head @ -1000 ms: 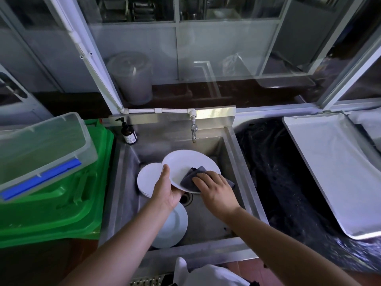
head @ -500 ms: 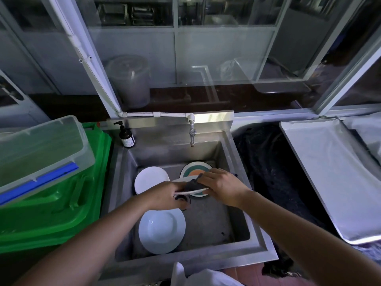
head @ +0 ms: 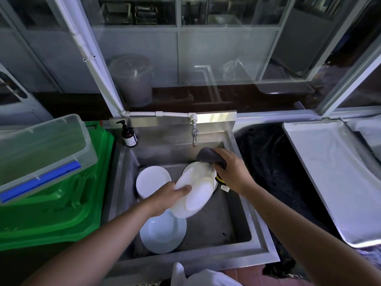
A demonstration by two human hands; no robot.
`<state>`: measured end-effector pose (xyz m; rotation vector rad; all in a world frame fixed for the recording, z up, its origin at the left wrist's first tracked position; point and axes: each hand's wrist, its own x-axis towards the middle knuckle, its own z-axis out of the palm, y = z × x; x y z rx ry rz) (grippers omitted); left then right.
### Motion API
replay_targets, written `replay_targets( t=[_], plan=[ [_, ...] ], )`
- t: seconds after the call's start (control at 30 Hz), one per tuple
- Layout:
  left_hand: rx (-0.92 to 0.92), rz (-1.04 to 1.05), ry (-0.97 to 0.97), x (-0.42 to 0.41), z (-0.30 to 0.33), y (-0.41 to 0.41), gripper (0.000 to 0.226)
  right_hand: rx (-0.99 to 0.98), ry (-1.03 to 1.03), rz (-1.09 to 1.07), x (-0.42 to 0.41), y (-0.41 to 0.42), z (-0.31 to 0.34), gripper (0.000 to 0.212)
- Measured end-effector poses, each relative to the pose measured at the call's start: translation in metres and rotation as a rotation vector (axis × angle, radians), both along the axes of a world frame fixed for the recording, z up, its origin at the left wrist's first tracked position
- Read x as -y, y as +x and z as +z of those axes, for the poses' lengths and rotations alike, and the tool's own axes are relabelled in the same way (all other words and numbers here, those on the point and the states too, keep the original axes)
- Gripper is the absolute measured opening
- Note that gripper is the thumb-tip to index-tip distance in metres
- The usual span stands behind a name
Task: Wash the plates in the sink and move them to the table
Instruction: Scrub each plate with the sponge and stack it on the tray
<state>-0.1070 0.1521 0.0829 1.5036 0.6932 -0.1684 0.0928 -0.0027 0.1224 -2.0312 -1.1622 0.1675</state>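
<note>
The person stands over the steel sink [head: 121, 182], and everything can be placed from its tap [head: 194, 135]. Just below the tap and a little right, the right hand [head: 233, 173] has its fingers curled round a dark cloth [head: 208, 156], which it presses onto the far rim of a white plate [head: 195, 187]. The left hand [head: 171, 196] pinches the near rim of that plate, thumb on top, and holds it tilted over the basin, underside up as far as I can judge, probably so that the cloth can reach the back and the water runs off into the sink.

Down-left of the tap a small stack of white plates [head: 151, 179] leans near the left wall, and straight down toward the front wall a pale deep plate [head: 162, 234] lies flat on the floor of the basin. One more plate appears to lie under the held one; only a dark edge of it shows.

The basin floor right of the deep plate is bare steel, so there is room to turn the plate. A soap bottle [head: 129, 135] stands on the ledge left of the tap. Far right of the tap, past a dark sheet [head: 268, 162], lies a metal tray [head: 334, 174], and the lift out that way looks unobstructed. Green bins [head: 61, 203] crowd the sink's left edge.
</note>
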Motion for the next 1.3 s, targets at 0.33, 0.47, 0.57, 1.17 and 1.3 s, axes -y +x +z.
replay_targets(
  t=[0.33, 0.47, 0.57, 1.17, 1.3],
  plan=[
    [0.088, 0.341, -0.53, 0.034, 0.023, 0.02, 0.057, 0.026, -0.055, 0.062, -0.021, -0.046, -0.036, 0.062],
    [0.152, 0.49, -0.718, 0.035, 0.018, 0.025, 0.086, 0.141, -0.068, 0.218, -0.025, -0.066, -0.038, 0.056],
    [0.194, 0.598, -0.876, 0.024, 0.011, 0.023, 0.092, 0.225, -0.063, 0.294, -0.026, -0.071, -0.041, 0.053],
    [0.331, 0.629, -0.862, -0.017, 0.01, 0.011, 0.06, 0.143, 0.048, 0.127, 0.023, -0.053, -0.064, 0.055],
    [0.303, 0.59, -0.776, -0.009, 0.013, 0.015, 0.06, -0.079, 0.005, -0.155, 0.007, -0.061, -0.059, 0.065]
  ],
)
